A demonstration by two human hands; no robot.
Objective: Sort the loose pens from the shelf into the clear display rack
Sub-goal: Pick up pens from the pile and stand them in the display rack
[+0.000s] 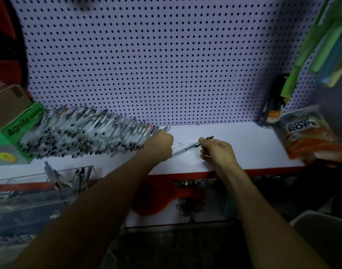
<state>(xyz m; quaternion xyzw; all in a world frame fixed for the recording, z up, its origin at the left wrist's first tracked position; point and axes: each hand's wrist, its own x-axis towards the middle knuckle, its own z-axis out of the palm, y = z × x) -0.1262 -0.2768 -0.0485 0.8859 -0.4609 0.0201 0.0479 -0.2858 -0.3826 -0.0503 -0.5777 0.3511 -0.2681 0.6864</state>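
Note:
A long heap of loose clear-barrelled pens (88, 133) lies on the white shelf (244, 144), from the left side to the middle. My left hand (160, 146) rests at the right end of the heap, fingers curled around a pen there. My right hand (216, 152) pinches a single clear pen (189, 147) that slants across the shelf between both hands. Another clear pen (178, 145) lies flat under it. The clear display rack (49, 183) stands at the lower left, with several pens upright in one compartment.
A green Agnite box (20, 131) and a brown carton (8, 101) stand at the shelf's left end. A jump rope packet (308, 133) and a dark bottle-shaped pack (273, 105) sit at the right. Behind is a perforated back panel (156, 65). Green items (321, 45) hang at the upper right.

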